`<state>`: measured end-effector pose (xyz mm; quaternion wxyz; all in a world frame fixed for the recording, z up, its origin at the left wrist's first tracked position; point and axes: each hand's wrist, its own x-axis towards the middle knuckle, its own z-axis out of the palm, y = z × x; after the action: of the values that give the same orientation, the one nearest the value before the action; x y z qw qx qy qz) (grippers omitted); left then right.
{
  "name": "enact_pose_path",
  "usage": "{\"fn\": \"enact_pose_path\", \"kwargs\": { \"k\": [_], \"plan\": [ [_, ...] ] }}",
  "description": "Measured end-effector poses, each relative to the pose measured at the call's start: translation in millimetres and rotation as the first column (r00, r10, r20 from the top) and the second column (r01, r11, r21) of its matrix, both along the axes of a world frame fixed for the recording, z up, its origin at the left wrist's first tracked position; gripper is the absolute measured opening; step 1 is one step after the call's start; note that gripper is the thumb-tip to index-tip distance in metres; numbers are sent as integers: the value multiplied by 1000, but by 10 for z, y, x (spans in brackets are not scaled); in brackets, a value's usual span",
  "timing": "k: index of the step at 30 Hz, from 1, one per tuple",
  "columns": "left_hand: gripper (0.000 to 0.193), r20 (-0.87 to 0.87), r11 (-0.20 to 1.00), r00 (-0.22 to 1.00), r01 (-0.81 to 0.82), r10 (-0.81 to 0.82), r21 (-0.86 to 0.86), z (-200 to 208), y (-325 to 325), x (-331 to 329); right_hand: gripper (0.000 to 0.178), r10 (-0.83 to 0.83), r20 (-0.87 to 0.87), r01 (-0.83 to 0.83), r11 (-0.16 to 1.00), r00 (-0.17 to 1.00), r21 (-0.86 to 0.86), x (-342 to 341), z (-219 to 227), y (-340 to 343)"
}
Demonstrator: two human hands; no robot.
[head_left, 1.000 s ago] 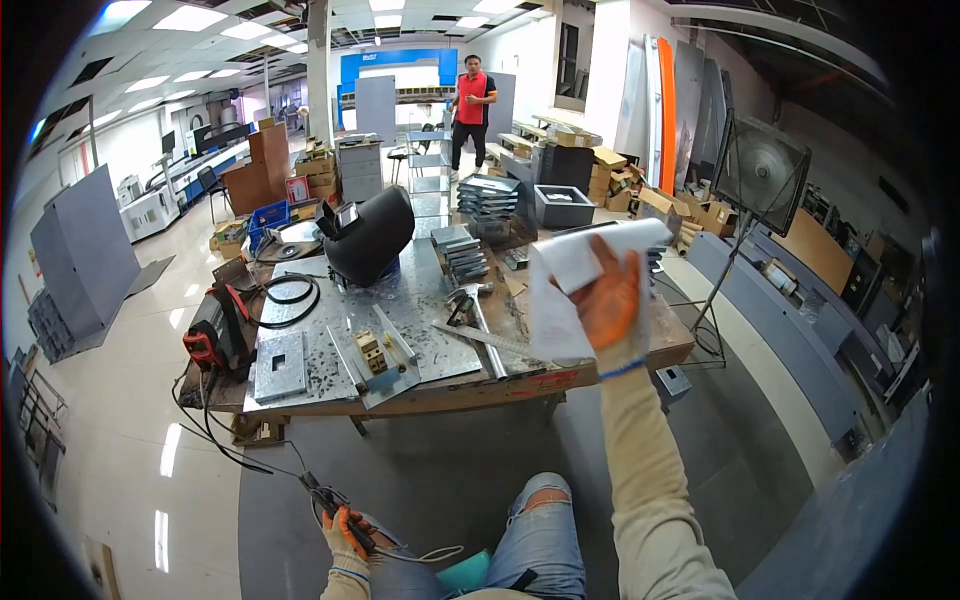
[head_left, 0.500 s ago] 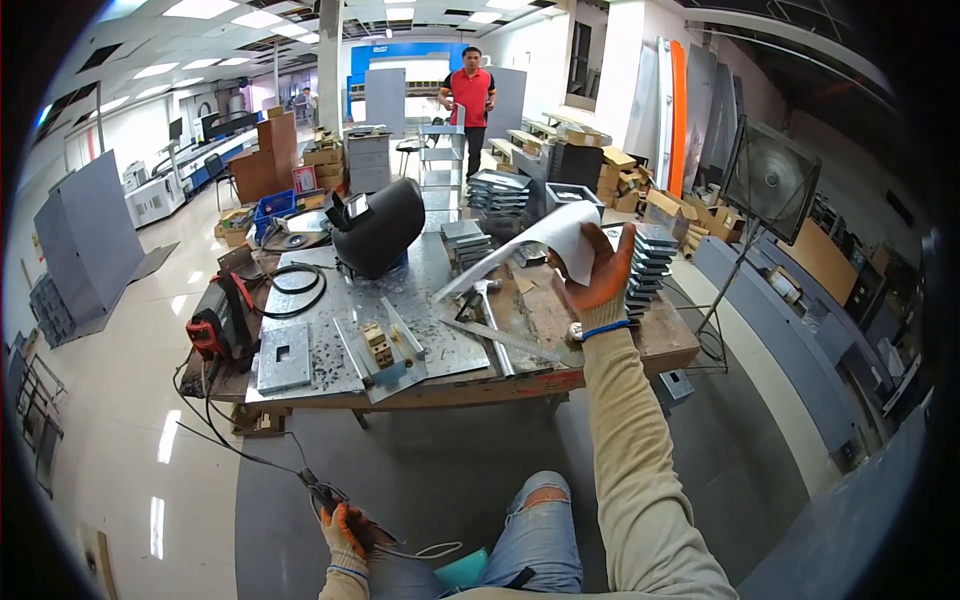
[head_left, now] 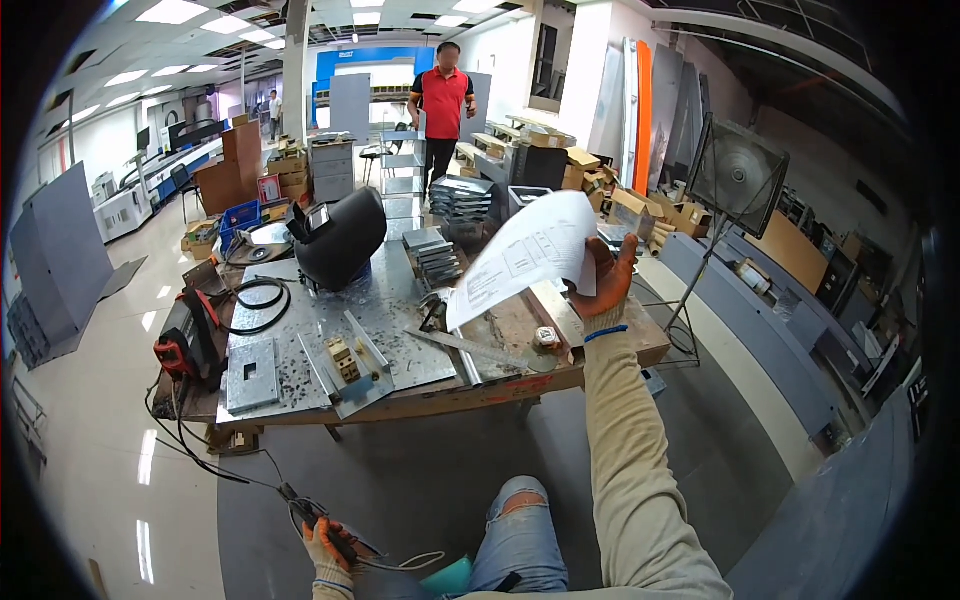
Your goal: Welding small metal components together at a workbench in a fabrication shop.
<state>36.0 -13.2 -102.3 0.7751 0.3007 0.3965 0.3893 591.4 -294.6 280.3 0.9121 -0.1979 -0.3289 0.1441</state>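
My right hand, in an orange-palmed work glove, grips a sheet of printed paper by its right edge above the workbench. Down by my lap, my left hand, also gloved, is closed around a dark cabled handle that looks like a welding electrode holder. On the bench's metal plate, a channel-shaped bracket carries a brass-coloured block. A steel ruler lies right of it, crossing a metal tool handle. The paper hides part of the bench.
A black welding helmet sits on the bench, with a red-and-black machine at its left end. Stacked metal parts stand behind the paper. A fan on a stand is at right. A person in a red shirt stands beyond the bench.
The paper has turned from nearly edge-on to show its printed face. The view has swung slightly right. The person in red appears nearer. My left hand still holds the cabled handle.
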Motion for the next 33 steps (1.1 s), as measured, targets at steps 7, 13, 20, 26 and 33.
{"fn": "enact_pose_path", "kwargs": {
  "k": [7, 13, 20, 26, 33],
  "plan": [
    [24, -40, 1000, 999, 6, -5, 16, -11, -1, 5, 68, -23, 20, 25, 996, 1000, -85, 59, 211, 202],
    [22, -39, 1000, 999, 9, -8, 18, -2, -10, 18, 76, -166, -11, 162, 974, 986, -159, 365, 476, 422],
    [23, -27, 1000, 1000, -1, 1, 24, 8, -1, -33, 84, -407, 100, 418, 864, 908, -282, 303, 708, 728],
    [27, -37, 1000, 999, 5, -4, 21, -21, -1, -7, 82, -522, 483, 708, 578, 702, -404, 489, 618, 615],
    [27, -96, 1000, 995, -29, 30, 10, 378, -163, 74, 88, -514, 453, 685, 567, 728, -458, 404, 606, 631]
  ]
}}
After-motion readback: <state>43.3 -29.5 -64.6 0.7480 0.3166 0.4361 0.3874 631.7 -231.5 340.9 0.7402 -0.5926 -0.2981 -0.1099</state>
